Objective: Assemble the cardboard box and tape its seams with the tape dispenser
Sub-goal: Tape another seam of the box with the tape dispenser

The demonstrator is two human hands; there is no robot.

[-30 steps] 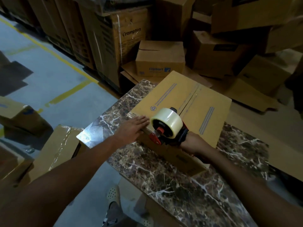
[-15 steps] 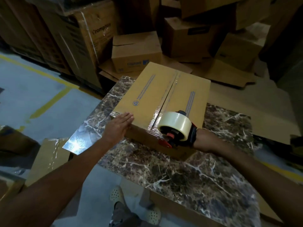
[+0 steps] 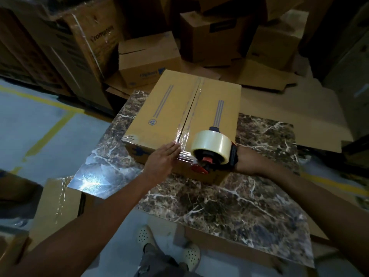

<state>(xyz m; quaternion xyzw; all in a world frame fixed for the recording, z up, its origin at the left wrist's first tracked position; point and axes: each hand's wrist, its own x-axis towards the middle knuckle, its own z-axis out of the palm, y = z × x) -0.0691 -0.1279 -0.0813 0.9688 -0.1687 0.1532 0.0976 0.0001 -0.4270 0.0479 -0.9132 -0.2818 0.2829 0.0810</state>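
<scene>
A closed brown cardboard box (image 3: 171, 104) lies on a dark marble-patterned table (image 3: 235, 200). Clear tape runs along its centre seam and folds over the near edge. My left hand (image 3: 162, 159) lies flat, fingers together, on the box's near edge, pressing the tape end against the front face. My right hand (image 3: 246, 161) grips the handle of a red and black tape dispenser (image 3: 211, 150) with a roll of clear tape. The dispenser's head sits against the near front face just right of the seam. The fingers of my right hand are hidden behind the dispenser.
Stacked cardboard boxes (image 3: 147, 56) and flattened sheets (image 3: 265, 78) fill the floor beyond the table. A taped flat carton (image 3: 58, 208) lies left of the table. Yellow lines (image 3: 48, 134) mark the grey floor. My feet in pale clogs (image 3: 169, 246) stand at the table's near edge.
The dispenser has come off the box top, over the near edge, onto the front face. My left hand slid right along that edge to the seam and now presses the tape.
</scene>
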